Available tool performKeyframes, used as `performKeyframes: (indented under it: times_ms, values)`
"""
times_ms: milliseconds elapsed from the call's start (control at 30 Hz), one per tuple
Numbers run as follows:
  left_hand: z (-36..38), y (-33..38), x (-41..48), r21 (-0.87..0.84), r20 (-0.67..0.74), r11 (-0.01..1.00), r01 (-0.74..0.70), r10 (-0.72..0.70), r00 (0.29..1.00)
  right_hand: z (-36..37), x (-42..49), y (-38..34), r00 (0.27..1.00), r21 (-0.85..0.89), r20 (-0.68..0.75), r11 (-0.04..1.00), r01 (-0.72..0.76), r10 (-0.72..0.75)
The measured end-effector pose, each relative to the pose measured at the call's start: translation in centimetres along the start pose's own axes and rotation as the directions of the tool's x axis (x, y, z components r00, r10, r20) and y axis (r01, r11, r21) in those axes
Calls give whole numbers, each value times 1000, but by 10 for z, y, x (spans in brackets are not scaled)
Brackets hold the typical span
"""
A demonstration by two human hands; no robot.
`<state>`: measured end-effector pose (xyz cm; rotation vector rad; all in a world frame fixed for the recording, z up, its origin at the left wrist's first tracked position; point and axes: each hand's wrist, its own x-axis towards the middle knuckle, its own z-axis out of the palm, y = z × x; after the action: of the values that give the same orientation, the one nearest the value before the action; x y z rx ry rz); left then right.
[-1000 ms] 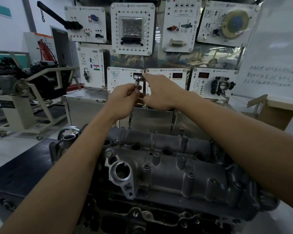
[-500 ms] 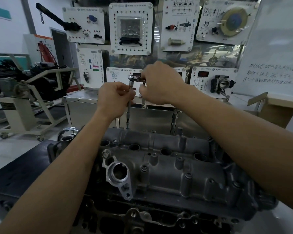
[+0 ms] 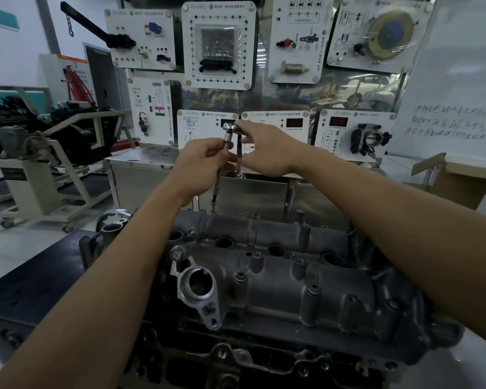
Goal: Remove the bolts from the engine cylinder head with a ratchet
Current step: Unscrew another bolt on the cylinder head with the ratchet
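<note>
Curling round the ratchet (image 3: pixel 227 128) extension, left hand (image 3: pixel 205 161) grips; right hand (image 3: pixel 267 153) pinches its head, handle unclear.

Ratchet (image 3: pixel 228 127) (long extension) stands upright on cylinder head (image 3: pixel 292 279) bolt (image 3: pixel 213 205).

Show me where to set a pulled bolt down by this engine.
Bare: the dark bench left of the cylinder head, outside the left forearm; the steel cabinet top behind, left of the hands, looks bare too. Crowded: the head's top, all bosses and wells, and its far edge, where left hand and right hand hold the ratchet.
</note>
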<state>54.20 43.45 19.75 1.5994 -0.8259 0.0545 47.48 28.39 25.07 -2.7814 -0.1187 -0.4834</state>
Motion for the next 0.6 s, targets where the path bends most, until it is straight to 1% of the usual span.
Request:
performKeyframes:
  times_ms: [67, 133, 200, 267, 333, 433, 467, 533, 600]
  values:
    - [-1, 0, 0, -9, -11, 1000, 4, -4, 1000, 2, 2, 7, 997, 122, 74, 992, -14, 5]
    - [-2, -1, -1, -24, -48, 1000, 0, -2, 999, 4, 3, 8, 996, 160, 90, 987, 9, -24]
    - [-1, -2, -1, -8, -100, 1000, -18, 17, 995, 8, 4, 10, 998, 165, 43, 986, 31, -39]
    - [0, -2, -2, 26, -145, 999, -40, 44, 988, 12, 2, 10, 998, 111, -52, 993, 38, -33]
    - [-1, -1, -2, 17, -197, 998, -62, 64, 978, 16, 2, 8, 993, 74, -118, 997, -3, 12]
    - [-4, 1, -1, -23, -297, 996, -87, 76, 952, 19, 2, 6, 986, 59, -136, 994, -93, 100]
    - [-5, 1, -1, -18, -326, 996, -87, 76, 942, 20, 2, 4, 988, 13, -118, 995, -100, 101]
    - [-6, 0, 0, 26, -379, 996, -87, 91, 921, 27, 0, 1, 997, -91, -23, 993, -72, 70]
    - [-8, -2, 1, 87, -428, 993, -75, 106, 897, 40, -3, -3, 992, -93, 112, 994, -49, 59]
